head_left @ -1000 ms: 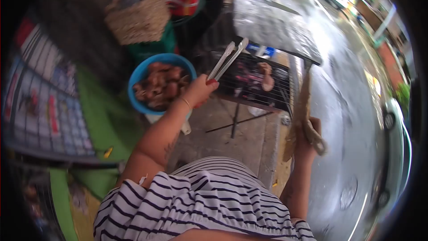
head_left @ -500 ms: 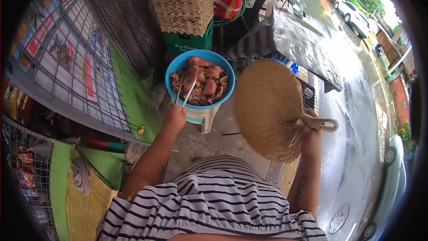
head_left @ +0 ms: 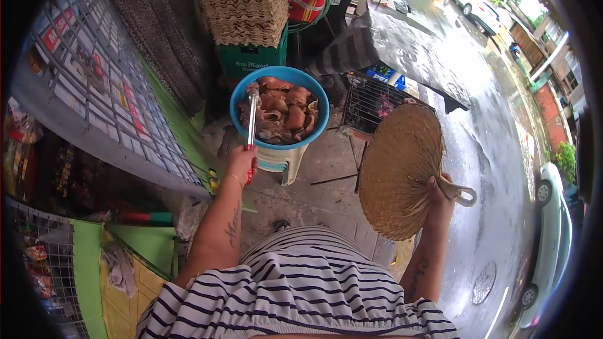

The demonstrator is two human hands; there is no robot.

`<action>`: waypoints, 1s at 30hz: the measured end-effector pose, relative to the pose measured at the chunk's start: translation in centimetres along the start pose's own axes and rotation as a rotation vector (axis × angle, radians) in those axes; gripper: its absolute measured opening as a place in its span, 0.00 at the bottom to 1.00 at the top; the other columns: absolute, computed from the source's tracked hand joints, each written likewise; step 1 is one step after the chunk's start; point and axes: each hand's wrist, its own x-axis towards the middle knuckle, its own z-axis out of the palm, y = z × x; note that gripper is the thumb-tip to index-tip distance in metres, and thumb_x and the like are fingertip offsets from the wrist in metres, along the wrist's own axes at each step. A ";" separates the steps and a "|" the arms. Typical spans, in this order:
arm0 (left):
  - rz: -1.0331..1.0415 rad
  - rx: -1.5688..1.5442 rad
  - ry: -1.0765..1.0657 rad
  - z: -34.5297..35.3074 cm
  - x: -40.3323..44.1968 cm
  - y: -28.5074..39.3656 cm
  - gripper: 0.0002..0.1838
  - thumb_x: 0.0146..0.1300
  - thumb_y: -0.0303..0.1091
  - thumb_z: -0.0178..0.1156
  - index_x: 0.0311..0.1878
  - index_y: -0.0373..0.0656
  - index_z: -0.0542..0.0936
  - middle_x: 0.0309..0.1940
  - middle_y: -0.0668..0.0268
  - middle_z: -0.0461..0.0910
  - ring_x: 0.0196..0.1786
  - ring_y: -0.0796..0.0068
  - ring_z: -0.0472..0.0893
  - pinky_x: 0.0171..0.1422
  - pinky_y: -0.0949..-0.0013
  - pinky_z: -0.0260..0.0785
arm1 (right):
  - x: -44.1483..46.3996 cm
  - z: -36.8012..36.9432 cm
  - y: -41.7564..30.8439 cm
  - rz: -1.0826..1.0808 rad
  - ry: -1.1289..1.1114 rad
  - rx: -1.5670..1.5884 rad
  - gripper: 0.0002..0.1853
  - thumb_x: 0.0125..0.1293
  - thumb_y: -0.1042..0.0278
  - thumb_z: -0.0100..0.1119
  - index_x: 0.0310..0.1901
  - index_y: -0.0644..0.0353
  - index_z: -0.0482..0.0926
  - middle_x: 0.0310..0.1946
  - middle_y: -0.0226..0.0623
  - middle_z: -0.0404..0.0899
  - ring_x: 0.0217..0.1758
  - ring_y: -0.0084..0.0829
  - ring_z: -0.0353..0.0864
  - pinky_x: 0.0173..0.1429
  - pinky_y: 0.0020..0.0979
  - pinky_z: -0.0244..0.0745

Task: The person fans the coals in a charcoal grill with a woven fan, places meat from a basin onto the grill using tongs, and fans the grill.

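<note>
My left hand (head_left: 240,164) is closed round the red handle of metal tongs (head_left: 252,119). The tips of the tongs reach over the left side of a blue basin (head_left: 325,113) full of brownish-pink meat pieces (head_left: 291,105). Whether the tips pinch a piece is too small to tell. The basin rests on a cream plastic stool (head_left: 290,164). On the right, my right hand (head_left: 440,196) grips the handle of a woven straw fan (head_left: 402,172), which is held up broadside. Behind the fan, a black wire grill (head_left: 370,103) is partly covered, with some reddish pieces on it.
A green crate (head_left: 251,58) bearing stacked egg trays (head_left: 248,16) stands behind the basin. A striped cloth-covered table (head_left: 402,47) lies beyond the grill. Wire-mesh shop front (head_left: 119,81) lines the left; a wet road with a parked car (head_left: 548,245) runs along the right.
The tongs have swung from a spread, slanting pose to upright with their arms together. The fan has shifted right and down, uncovering more of the grill. The view has turned slightly.
</note>
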 end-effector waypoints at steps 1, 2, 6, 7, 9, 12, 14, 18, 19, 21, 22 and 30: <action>0.038 -0.022 -0.010 -0.1 -0.2 -0.6 0.07 0.66 0.36 0.60 0.37 0.44 0.74 0.19 0.69 0.72 0.17 0.78 0.72 0.17 0.72 0.64 | -0.3 -0.1 0.3 -0.034 0.057 -0.021 0.17 0.61 0.67 0.68 0.48 0.65 0.75 0.39 0.29 0.76 0.43 0.20 0.72 0.52 0.25 0.67; 0.073 -0.043 -0.024 -0.1 -0.4 -1.3 0.07 0.66 0.36 0.60 0.38 0.45 0.74 0.20 0.70 0.73 0.17 0.79 0.72 0.17 0.72 0.64 | -0.5 -0.2 0.5 -0.066 0.118 -0.046 0.17 0.62 0.67 0.68 0.48 0.65 0.75 0.39 0.29 0.77 0.43 0.20 0.72 0.52 0.25 0.67; 0.171 -0.016 -0.074 1.6 -2.1 -1.9 0.05 0.67 0.34 0.58 0.40 0.46 0.73 0.22 0.71 0.73 0.18 0.81 0.72 0.17 0.75 0.65 | -0.5 -1.1 1.6 -0.348 0.303 -0.442 0.16 0.61 0.68 0.67 0.47 0.65 0.75 0.38 0.30 0.77 0.42 0.20 0.72 0.50 0.23 0.67; 0.166 0.001 -0.108 2.8 -3.0 -1.3 0.05 0.67 0.33 0.59 0.40 0.45 0.73 0.22 0.71 0.72 0.18 0.81 0.72 0.17 0.75 0.64 | -0.9 -1.0 0.7 -0.288 0.178 -0.422 0.15 0.60 0.69 0.67 0.46 0.64 0.75 0.37 0.28 0.76 0.41 0.19 0.72 0.48 0.23 0.68; 0.165 0.039 -0.155 4.9 -4.7 0.4 0.05 0.67 0.33 0.59 0.41 0.45 0.74 0.23 0.71 0.72 0.17 0.82 0.71 0.17 0.76 0.63 | -0.6 -1.8 -0.4 -0.142 -0.043 -0.324 0.16 0.59 0.68 0.68 0.45 0.63 0.75 0.36 0.29 0.77 0.40 0.20 0.73 0.47 0.24 0.69; 0.148 0.068 -0.266 10.7 -7.2 2.5 0.05 0.66 0.32 0.59 0.41 0.45 0.74 0.23 0.71 0.72 0.18 0.82 0.72 0.18 0.76 0.63 | 1.1 -4.7 0.1 -0.003 -0.146 -0.214 0.17 0.57 0.67 0.70 0.45 0.64 0.76 0.37 0.32 0.79 0.41 0.22 0.75 0.47 0.27 0.70; 0.113 0.036 -0.355 15.3 -8.1 2.6 0.05 0.66 0.33 0.59 0.40 0.45 0.74 0.23 0.71 0.72 0.19 0.81 0.72 0.18 0.75 0.64 | 2.6 -7.4 2.0 -0.064 0.021 -0.308 0.17 0.57 0.67 0.70 0.45 0.64 0.76 0.37 0.32 0.79 0.41 0.22 0.75 0.46 0.26 0.70; 0.091 0.099 -0.454 25.1 -8.2 1.6 0.06 0.66 0.35 0.60 0.40 0.45 0.74 0.23 0.71 0.73 0.19 0.80 0.72 0.19 0.75 0.64 | 4.0 -12.8 2.2 -0.115 0.110 -0.299 0.14 0.56 0.68 0.71 0.40 0.62 0.76 0.33 0.31 0.77 0.38 0.21 0.74 0.42 0.24 0.69; 0.088 0.127 -0.466 27.5 -8.0 1.1 0.07 0.66 0.35 0.60 0.40 0.45 0.74 0.23 0.71 0.73 0.19 0.80 0.72 0.19 0.75 0.64 | 4.2 -14.1 2.1 -0.115 0.117 -0.291 0.13 0.57 0.69 0.70 0.39 0.62 0.76 0.32 0.30 0.76 0.36 0.21 0.73 0.41 0.25 0.69; 0.139 0.223 -0.436 31.8 -7.4 0.2 0.07 0.66 0.35 0.60 0.39 0.44 0.74 0.22 0.71 0.73 0.19 0.79 0.72 0.19 0.74 0.64 | 4.6 -16.7 2.2 -0.106 0.106 -0.294 0.13 0.57 0.68 0.70 0.39 0.62 0.76 0.31 0.29 0.76 0.36 0.21 0.73 0.40 0.26 0.69; 0.163 0.270 -0.422 33.9 -7.0 -0.2 0.07 0.66 0.35 0.60 0.38 0.44 0.74 0.22 0.71 0.72 0.19 0.79 0.72 0.19 0.73 0.64 | 4.9 -17.9 2.3 -0.100 0.101 -0.298 0.13 0.57 0.68 0.70 0.39 0.62 0.76 0.31 0.29 0.76 0.36 0.21 0.73 0.40 0.26 0.69; 0.412 1.100 -0.075 44.4 -5.0 -1.5 0.20 0.57 0.41 0.68 0.44 0.36 0.76 0.36 0.50 0.82 0.36 0.55 0.84 0.37 0.57 0.76 | 6.6 -23.6 3.6 -0.076 0.067 -0.306 0.14 0.57 0.67 0.71 0.40 0.62 0.76 0.32 0.29 0.77 0.36 0.21 0.73 0.41 0.26 0.69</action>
